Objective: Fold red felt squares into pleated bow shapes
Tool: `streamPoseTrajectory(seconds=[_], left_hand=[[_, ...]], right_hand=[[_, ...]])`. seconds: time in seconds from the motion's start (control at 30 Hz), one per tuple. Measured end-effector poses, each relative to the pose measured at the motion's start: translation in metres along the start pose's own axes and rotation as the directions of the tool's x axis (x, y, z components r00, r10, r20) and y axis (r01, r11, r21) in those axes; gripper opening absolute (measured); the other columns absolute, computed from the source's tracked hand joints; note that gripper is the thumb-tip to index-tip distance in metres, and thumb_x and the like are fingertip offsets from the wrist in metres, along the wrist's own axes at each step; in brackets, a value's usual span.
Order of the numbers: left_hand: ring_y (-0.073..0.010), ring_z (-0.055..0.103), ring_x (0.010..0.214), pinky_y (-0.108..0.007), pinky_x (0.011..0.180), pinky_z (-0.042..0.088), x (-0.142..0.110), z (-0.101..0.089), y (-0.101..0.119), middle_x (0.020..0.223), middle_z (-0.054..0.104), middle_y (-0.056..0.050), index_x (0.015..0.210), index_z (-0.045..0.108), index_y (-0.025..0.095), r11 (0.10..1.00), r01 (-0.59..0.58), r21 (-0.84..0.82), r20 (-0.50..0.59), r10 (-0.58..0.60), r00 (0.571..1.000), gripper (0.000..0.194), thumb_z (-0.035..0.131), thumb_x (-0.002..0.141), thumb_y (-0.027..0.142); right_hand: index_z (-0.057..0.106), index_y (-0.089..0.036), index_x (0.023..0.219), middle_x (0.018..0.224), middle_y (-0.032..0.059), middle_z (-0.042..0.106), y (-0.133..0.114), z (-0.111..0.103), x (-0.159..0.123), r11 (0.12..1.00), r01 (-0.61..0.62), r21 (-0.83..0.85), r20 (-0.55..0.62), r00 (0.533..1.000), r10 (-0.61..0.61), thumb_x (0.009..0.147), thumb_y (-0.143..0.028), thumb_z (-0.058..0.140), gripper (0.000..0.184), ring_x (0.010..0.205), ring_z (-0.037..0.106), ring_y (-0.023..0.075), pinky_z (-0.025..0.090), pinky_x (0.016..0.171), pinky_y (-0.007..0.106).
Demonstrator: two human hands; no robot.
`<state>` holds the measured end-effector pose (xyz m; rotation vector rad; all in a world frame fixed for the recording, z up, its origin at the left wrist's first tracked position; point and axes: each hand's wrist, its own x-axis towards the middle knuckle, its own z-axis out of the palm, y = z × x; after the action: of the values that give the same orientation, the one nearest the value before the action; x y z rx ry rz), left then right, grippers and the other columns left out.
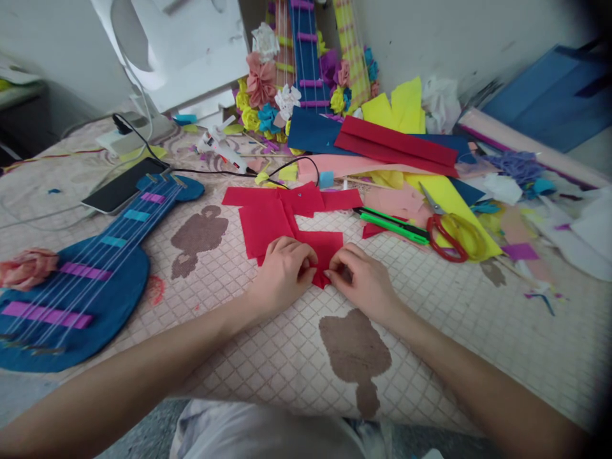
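Note:
Both my hands pinch the near edge of a small piece of red crepe paper over the middle of the table. My left hand has its fingers closed on the paper's left corner. On the right corner, the thumb and forefinger of my right hand press together. The paper looks creased and gathered between them. Just beyond lie more red paper pieces, partly overlapping. A green utility knife and scissors with red and yellow handles rest to the right of my hands.
A blue paper guitar lies at left, near a black phone. A hot glue gun with its cord sits behind. Folded coloured paper and scraps fill the back right. Decorated guitars lean against the wall.

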<state>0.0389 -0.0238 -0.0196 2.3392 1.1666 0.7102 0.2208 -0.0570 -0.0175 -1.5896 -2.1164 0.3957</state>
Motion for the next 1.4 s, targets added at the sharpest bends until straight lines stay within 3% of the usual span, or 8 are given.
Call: streamPoseTrajectory(seconds=[0.57, 0.97, 1.13, 1.4], left_hand=[[-0.0197, 0.052, 0.089, -0.038, 0.089, 0.039, -0.0008, 0.0001, 0.0022, 0.077, 0.062, -0.001, 0.078, 0.057, 0.018, 1.0, -0.012, 0.01, -0.007, 0.012, 1.0, 0.008, 0.057, 0.077, 0.009], [-0.0205, 0.05, 0.091, -0.038, 0.087, 0.04, -0.0032, -0.0056, 0.0025, 0.085, 0.059, -0.003, 0.082, 0.058, 0.018, 0.988, -0.101, 0.115, 0.081, 0.093, 0.992, 0.009, 0.051, 0.087, 0.016], [-0.0208, 0.05, 0.093, -0.038, 0.088, 0.041, -0.0048, -0.0092, 0.0003, 0.089, 0.059, -0.004, 0.086, 0.057, 0.018, 0.987, -0.135, 0.083, 0.112, 0.125, 0.986, 0.002, 0.057, 0.084, 0.019], [-0.0224, 0.05, 0.094, -0.038, 0.086, 0.042, -0.0068, -0.0097, -0.0015, 0.091, 0.058, -0.004, 0.089, 0.055, 0.018, 0.985, -0.15, 0.09, 0.126, 0.138, 0.982, 0.011, 0.062, 0.08, 0.021]], right_hand=[[0.051, -0.021, 0.08, 0.085, -0.0014, 0.055, 0.0006, 0.0027, -0.0018, 1.0, 0.007, -0.002, -0.03, 1.0, -0.007, 0.081, -0.017, 0.058, 0.008, 0.07, 0.054, 0.0125, 0.039, 0.06, 0.026], [0.054, -0.022, 0.087, 0.095, 0.0006, 0.056, 0.0006, 0.0009, -0.0052, 0.994, 0.066, -0.083, 0.01, 0.998, -0.065, 0.086, -0.019, 0.052, 0.004, 0.072, 0.056, 0.0121, 0.041, 0.059, 0.026], [0.054, -0.021, 0.09, 0.095, 0.002, 0.055, 0.0004, 0.0004, -0.0066, 0.99, 0.081, -0.113, 0.034, 0.996, -0.078, 0.086, -0.021, 0.052, 0.005, 0.074, 0.056, 0.0132, 0.042, 0.058, 0.026], [0.053, -0.021, 0.092, 0.099, 0.004, 0.055, -0.0002, -0.0034, -0.0072, 0.991, 0.098, -0.086, 0.059, 0.994, -0.093, 0.085, -0.022, 0.051, 0.006, 0.077, 0.058, 0.015, 0.045, 0.062, 0.028]])
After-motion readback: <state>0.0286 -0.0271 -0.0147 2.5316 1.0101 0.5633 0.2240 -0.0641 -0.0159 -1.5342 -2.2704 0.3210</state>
